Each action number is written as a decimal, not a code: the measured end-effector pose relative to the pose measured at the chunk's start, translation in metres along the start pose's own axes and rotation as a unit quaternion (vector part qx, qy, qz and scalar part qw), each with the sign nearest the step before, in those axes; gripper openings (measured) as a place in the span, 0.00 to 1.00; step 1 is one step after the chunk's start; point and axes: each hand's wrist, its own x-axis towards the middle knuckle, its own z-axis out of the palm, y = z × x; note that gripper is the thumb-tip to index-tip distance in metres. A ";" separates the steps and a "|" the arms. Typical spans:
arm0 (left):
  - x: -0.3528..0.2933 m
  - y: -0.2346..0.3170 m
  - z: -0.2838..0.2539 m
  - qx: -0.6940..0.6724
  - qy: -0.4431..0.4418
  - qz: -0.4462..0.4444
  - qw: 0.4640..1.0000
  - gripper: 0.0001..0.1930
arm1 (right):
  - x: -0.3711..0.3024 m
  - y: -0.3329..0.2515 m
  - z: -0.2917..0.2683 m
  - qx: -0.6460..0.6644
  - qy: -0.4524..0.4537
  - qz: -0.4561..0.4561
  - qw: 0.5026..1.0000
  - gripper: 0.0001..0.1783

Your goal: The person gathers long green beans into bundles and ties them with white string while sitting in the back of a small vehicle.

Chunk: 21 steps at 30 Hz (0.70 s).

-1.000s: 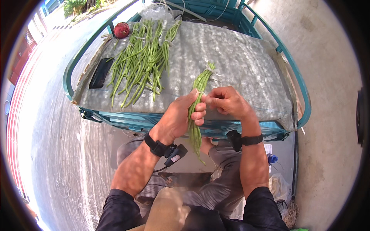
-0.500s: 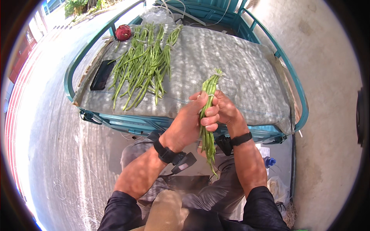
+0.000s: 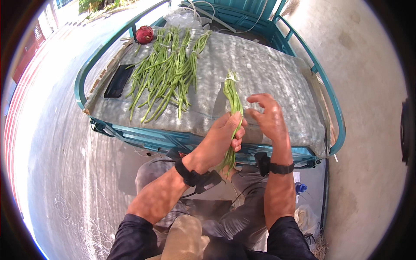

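Observation:
My left hand [image 3: 227,127] is closed around a bundle of long green beans [image 3: 234,97], which stands nearly upright over the front edge of the covered cart bed. A pale tie circles the bundle near its top end, and the bean tips hang below my fist. Just right of the bundle, my right hand [image 3: 268,113] is lifted away with thumb and fingers apart, nothing visible between them. Several more tied bundles of green beans [image 3: 167,73] lie side by side at the far left of the grey woven cover [image 3: 255,65].
A dark phone [image 3: 117,81] lies left of the beans, with a red round fruit [image 3: 144,34] behind it. Teal rails [image 3: 323,82] border the cart bed. Clear plastic bags [image 3: 182,18] sit at the back. A blue-capped bottle [image 3: 300,188] stands low on the right.
My right hand has let go of the bundle and moved to the right, its fingers opening. My left hand keeps its hold, lower on the bundle, whose tied top has shifted left.

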 end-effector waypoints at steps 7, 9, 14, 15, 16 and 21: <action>0.007 -0.031 0.000 0.124 0.044 -0.008 0.991 0.18 | 0.022 -0.053 -0.022 0.099 -0.057 0.120 0.986 0.09; 0.003 -0.031 0.008 0.161 0.050 -0.034 0.985 0.17 | 0.019 -0.060 -0.011 0.045 -0.096 0.068 0.992 0.10; 0.029 -0.096 -0.005 -0.022 -0.040 0.101 0.994 0.16 | 0.007 -0.070 -0.002 -0.103 -0.125 -0.014 0.987 0.12; 0.033 -0.102 -0.002 -0.099 -0.003 0.092 0.991 0.15 | 0.005 -0.067 0.002 -0.118 -0.137 -0.009 0.983 0.12; 0.035 -0.105 -0.004 -0.136 0.015 0.085 0.987 0.15 | 0.004 -0.064 0.006 -0.133 -0.149 -0.003 0.980 0.13; 0.024 -0.087 -0.021 0.046 -0.022 0.102 0.993 0.16 | 0.010 -0.053 0.011 -0.063 -0.185 0.046 0.980 0.15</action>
